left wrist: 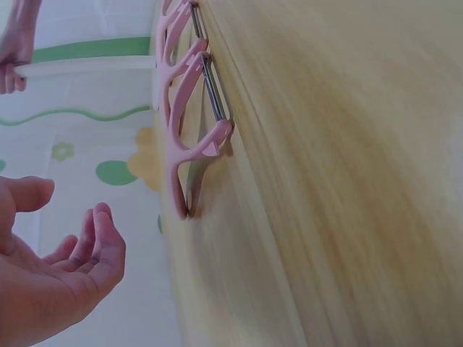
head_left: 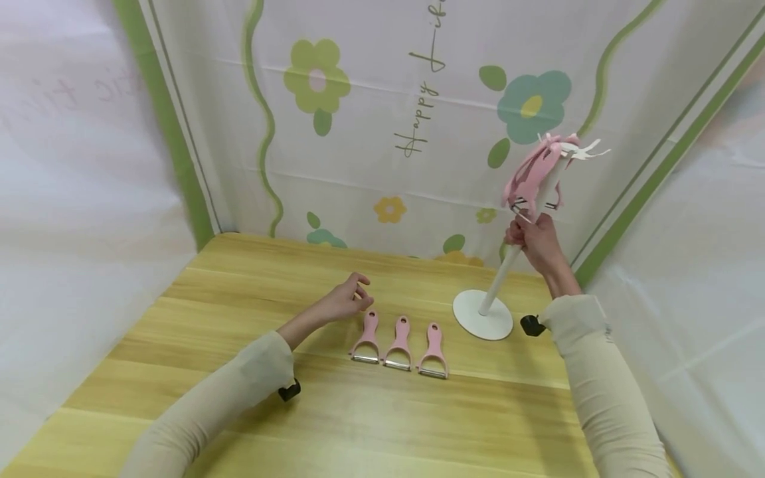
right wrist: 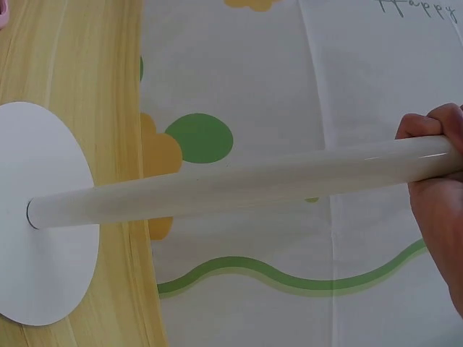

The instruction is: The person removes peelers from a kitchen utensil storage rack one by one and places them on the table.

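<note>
My right hand (head_left: 536,240) grips the white pole (right wrist: 246,184) of a stand high up, fingers curled round it. Its round white base (head_left: 469,325) rests flat on the table. From the top, just above that hand, hang several pink peelers (head_left: 532,174), bunched together and partly overlapping. On the table, three pink Y-shaped peelers (head_left: 399,345) lie side by side in a row, handles away from me and blades towards me. Beside the handle end of the leftmost peeler (left wrist: 177,155) is my left hand (head_left: 345,299). Its fingers (left wrist: 108,246) are loosely bent, apart from the thumb, and hold nothing.
The wooden table (head_left: 335,425) ends at a cloth backdrop (head_left: 370,146) printed with flowers and lettering. White cloth also hangs at the left and right sides. A small black device (head_left: 289,390) is at the left cuff; another (head_left: 532,325) is at the right.
</note>
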`<state>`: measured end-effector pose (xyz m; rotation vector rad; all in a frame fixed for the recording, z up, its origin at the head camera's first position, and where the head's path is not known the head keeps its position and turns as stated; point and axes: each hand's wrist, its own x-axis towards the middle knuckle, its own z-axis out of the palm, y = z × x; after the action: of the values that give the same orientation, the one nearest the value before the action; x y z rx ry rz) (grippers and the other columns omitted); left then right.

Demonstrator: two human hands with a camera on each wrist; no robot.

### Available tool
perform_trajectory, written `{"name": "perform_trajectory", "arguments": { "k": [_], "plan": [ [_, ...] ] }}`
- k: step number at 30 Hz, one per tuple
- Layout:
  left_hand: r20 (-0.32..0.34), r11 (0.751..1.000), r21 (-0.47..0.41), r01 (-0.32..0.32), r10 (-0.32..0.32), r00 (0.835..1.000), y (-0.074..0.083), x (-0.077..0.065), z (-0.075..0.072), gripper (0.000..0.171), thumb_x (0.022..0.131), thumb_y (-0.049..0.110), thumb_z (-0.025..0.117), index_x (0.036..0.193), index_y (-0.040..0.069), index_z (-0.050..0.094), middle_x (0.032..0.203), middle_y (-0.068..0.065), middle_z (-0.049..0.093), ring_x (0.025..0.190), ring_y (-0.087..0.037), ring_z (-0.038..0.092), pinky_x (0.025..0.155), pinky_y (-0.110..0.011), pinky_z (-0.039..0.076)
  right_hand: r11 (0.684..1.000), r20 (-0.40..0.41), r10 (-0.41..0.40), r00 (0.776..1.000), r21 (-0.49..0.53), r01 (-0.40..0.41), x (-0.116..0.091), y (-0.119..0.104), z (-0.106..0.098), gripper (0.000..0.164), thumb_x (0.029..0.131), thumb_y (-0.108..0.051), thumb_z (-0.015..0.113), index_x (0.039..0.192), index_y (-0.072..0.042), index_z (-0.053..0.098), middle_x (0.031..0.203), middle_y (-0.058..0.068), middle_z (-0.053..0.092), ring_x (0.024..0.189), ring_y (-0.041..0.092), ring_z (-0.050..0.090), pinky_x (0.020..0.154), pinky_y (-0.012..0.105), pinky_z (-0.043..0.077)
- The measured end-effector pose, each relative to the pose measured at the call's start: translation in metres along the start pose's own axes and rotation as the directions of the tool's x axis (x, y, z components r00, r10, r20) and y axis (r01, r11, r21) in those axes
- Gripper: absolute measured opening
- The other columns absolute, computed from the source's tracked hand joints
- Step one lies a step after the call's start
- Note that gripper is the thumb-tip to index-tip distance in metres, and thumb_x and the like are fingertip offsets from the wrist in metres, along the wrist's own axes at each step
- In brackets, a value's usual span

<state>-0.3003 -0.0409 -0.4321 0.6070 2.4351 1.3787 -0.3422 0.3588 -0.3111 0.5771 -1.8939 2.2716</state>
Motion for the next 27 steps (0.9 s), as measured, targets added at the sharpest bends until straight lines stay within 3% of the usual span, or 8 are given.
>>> {"name": "perform_trajectory", "arguments": {
  "k": [11,16,22,27],
  "plan": [
    [0.014,1.000,-0.004,-0.017,0.017,1.000,0.000,0.000,0.002,0.050,0.102,0.017,0.056,0.141,-0.003,0.034,0.117,-0.020,0.059,0.102,-0.040,0.066,0.079,-0.032,0.056,0.999,0.116,0.036,0.993,0.029,-0.040,0.000,-0.006,-0.001,0.037,0.105,-0.012,0.048,0.069,-0.009,0.038,0.057,0.006,0.026,0.057,0.023,0.018,0.060,0.036,0.017],
    [0.030,0.998,0.014,-0.054,0.053,0.998,0.008,0.000,0.004,0.046,0.102,0.019,0.056,0.140,0.000,0.039,0.118,-0.018,0.059,0.100,-0.030,0.065,0.079,-0.031,0.055,0.999,0.161,0.037,0.986,0.013,-0.040,0.003,-0.008,-0.001,0.039,0.105,-0.019,0.051,0.070,-0.008,0.038,0.057,0.006,0.024,0.055,0.022,0.018,0.060,0.036,0.016],
    [0.070,0.988,-0.015,-0.155,0.155,0.985,0.031,0.007,0.010,0.035,0.103,0.018,0.055,0.133,0.001,0.048,0.117,-0.017,0.060,0.099,-0.031,0.064,0.077,-0.043,0.058,0.995,0.109,0.087,0.990,-0.050,-0.082,0.001,-0.009,-0.003,0.035,0.105,-0.020,0.050,0.074,-0.010,0.037,0.061,0.005,0.026,0.059,0.021,0.019,0.063,0.035,0.017],
    [0.080,0.980,-0.016,-0.197,0.197,0.977,0.056,0.014,0.019,0.032,0.103,0.017,0.055,0.130,0.001,0.052,0.115,-0.015,0.061,0.097,-0.024,0.064,0.074,-0.032,0.057,0.976,0.011,0.149,0.989,-0.162,-0.145,-0.006,-0.014,-0.001,0.027,0.107,-0.014,0.045,0.081,-0.009,0.038,0.068,0.004,0.033,0.065,0.020,0.028,0.062,0.030,0.028]
  ]
}}
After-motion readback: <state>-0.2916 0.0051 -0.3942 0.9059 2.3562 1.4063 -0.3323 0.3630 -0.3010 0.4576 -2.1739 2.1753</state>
